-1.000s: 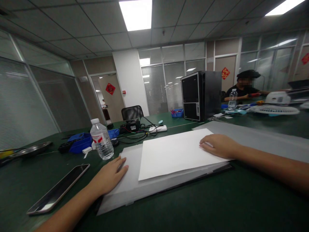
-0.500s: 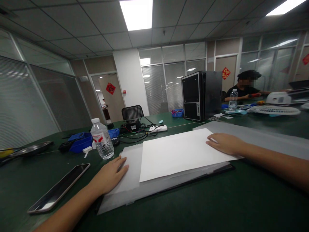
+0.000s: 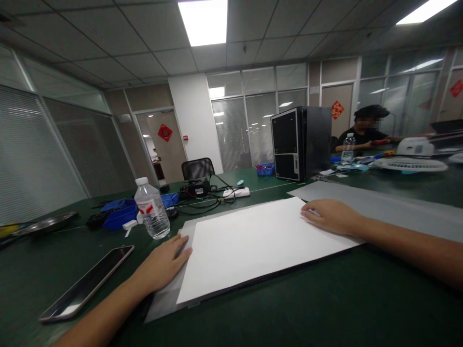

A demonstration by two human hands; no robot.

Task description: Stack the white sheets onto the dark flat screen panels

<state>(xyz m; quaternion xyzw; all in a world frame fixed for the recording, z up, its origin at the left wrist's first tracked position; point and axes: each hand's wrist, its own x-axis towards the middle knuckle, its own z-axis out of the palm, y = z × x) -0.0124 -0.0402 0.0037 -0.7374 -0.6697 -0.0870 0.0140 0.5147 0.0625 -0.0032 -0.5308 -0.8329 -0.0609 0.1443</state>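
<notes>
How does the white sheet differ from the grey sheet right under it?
Look: the white sheet is bright and opaque, while the grey sheet is duller and looks translucent.
Position: the white sheet is on top; the grey sheet is largely covered, showing mainly along the left.
Contact: the right hand is on the white sheet, the left hand on the grey sheet's left edge.
Both lie roughly flat.

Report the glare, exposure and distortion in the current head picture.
Head view: the middle ceiling light is blown out to white; head view: a pale reflection marks the near end of the phone; head view: the white sheet shows little surface detail; head view: the left glass partition leans steeply, likely wide-lens distortion.
</notes>
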